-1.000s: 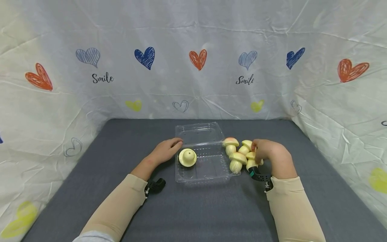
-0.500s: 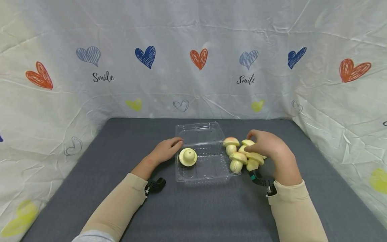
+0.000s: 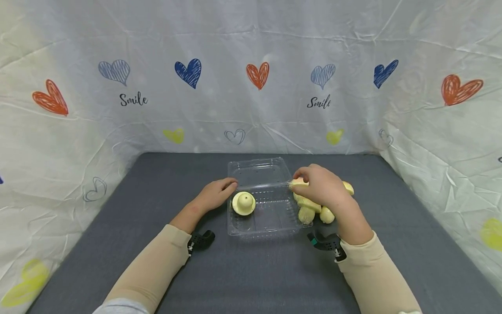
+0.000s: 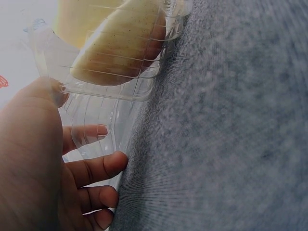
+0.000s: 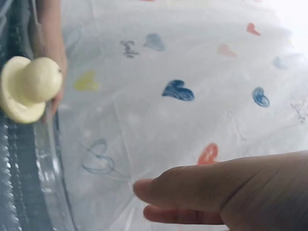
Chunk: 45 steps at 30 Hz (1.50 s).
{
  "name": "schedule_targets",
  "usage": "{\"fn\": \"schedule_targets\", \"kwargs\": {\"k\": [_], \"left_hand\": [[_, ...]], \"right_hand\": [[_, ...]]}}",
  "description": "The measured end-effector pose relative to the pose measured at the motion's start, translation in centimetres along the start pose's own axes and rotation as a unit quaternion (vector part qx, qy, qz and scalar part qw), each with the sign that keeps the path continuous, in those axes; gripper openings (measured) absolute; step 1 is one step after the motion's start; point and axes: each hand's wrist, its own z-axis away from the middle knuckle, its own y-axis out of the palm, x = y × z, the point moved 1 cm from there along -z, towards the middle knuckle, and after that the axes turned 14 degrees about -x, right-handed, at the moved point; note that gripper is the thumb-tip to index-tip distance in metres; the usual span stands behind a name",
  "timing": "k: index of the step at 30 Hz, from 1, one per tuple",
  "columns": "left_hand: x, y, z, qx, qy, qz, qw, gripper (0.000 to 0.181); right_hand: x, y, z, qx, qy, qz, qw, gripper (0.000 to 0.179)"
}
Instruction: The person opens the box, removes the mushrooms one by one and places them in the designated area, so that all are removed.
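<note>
A clear plastic clamshell box lies with its lid folded back. One pale yellow toy mushroom stands cap-down, stem up, in the box's left part. At the box's left side my left hand touches the plastic; its thumb is at a corner and the other fingers lie loosely bent near the table. Over the pile of mushrooms right of the box hovers my right hand, thumb and fingers apart. It partly covers the pile, including a nearby mushroom cap. Nothing shows in its grasp in the right wrist view.
A dark grey cloth covers the table. White curtains printed with hearts hang behind and on both sides. Another mushroom cap shows just right of my right hand. Black camera mounts stick out from the wrists.
My right hand has lifted from the right-hand mushrooms and moved left, over the mushrooms nearest the box. My left hand, the box and the mushroom in it have stayed put.
</note>
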Motion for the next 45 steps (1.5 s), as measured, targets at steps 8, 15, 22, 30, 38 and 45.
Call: {"fn": "schedule_targets", "kwargs": {"k": [8, 15, 22, 30, 38, 45], "left_hand": [[0.2, 0.2, -0.1, 0.003, -0.009, 0.001, 1.0000, 0.051], [0.1, 0.2, -0.2, 0.001, -0.003, -0.004, 1.0000, 0.054], [0.0, 0.3, -0.1, -0.005, -0.009, -0.004, 0.9999, 0.052], [0.0, 0.4, 0.0, -0.010, -0.005, -0.003, 0.9999, 0.051], [0.1, 0.5, 0.2, -0.009, -0.001, 0.005, 0.9999, 0.053], [0.1, 0.5, 0.1, -0.013, 0.000, -0.001, 0.9999, 0.053]], "right_hand": [[2.7, 3.3, -0.2, -0.072, -0.064, -0.004, 0.9953, 0.022], [3.9, 5.7, 0.0, -0.061, -0.095, 0.029, 0.9931, 0.020], [4.7, 7.8, 0.2, -0.058, -0.140, 0.026, 0.9881, 0.031], [5.1, 9.4, 0.6, -0.028, -0.194, 0.011, 0.9805, 0.049], [5.6, 10.1, 1.0, -0.029, -0.254, -0.047, 0.9656, 0.053], [6.0, 10.1, 0.9, -0.043, -0.246, -0.014, 0.9683, 0.034]]}}
